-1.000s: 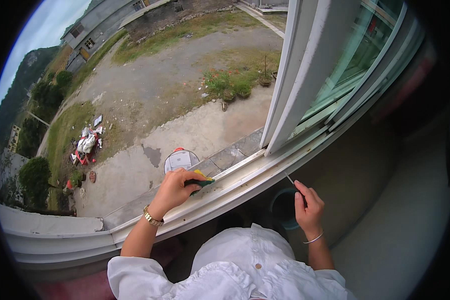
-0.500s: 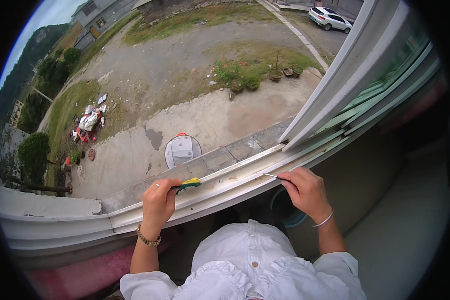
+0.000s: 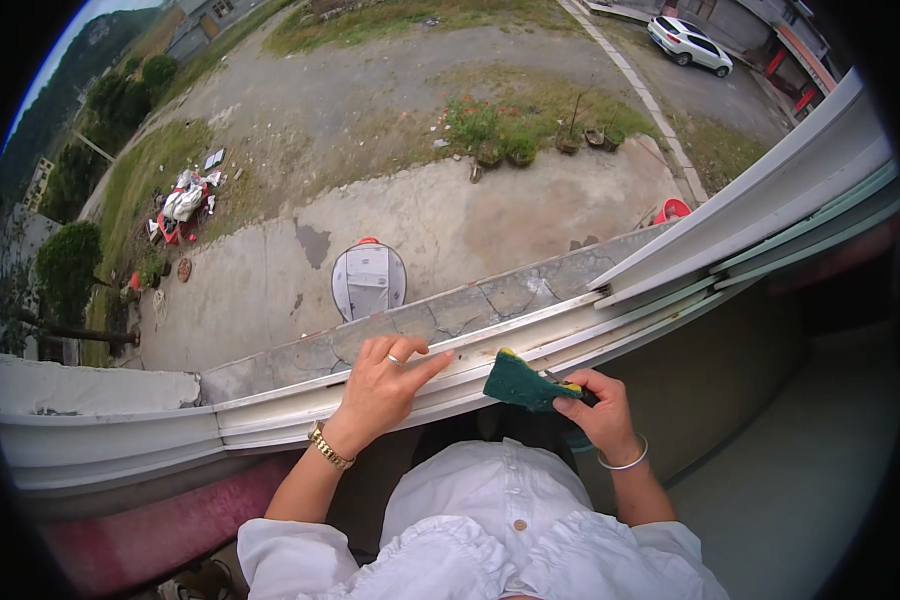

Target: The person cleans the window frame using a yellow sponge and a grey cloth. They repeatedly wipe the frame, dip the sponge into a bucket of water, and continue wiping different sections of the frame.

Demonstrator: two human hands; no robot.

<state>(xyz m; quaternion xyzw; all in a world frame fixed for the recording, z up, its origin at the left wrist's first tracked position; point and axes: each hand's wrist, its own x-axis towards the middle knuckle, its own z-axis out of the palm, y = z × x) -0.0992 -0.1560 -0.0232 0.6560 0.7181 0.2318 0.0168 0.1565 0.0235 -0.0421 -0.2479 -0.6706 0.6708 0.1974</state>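
Observation:
My left hand (image 3: 375,388) is over the white window track (image 3: 300,400). Its fingers are apart with nothing in them, and the index fingertip is at the track's groove. My right hand (image 3: 600,408) is closed on a green and yellow scouring sponge (image 3: 523,384), its green side facing up, just above the near edge of the track. In the same grip is a thin metal tool with a black handle (image 3: 589,397), probably a screwdriver; most of it is hidden behind the sponge and fingers. Some dark specks lie in the groove.
White window frames (image 3: 760,195) and a green-edged sliding sash (image 3: 820,235) stand at the right. Beyond the track runs a cracked ledge (image 3: 460,310), with a paved yard below. A blue basin (image 3: 578,438) shows partly under the right wrist.
The scouring sponge has passed from my left hand to my right, which still has the black-handled tool. My left hand has moved right, fingers spreading over the track. The view has shifted.

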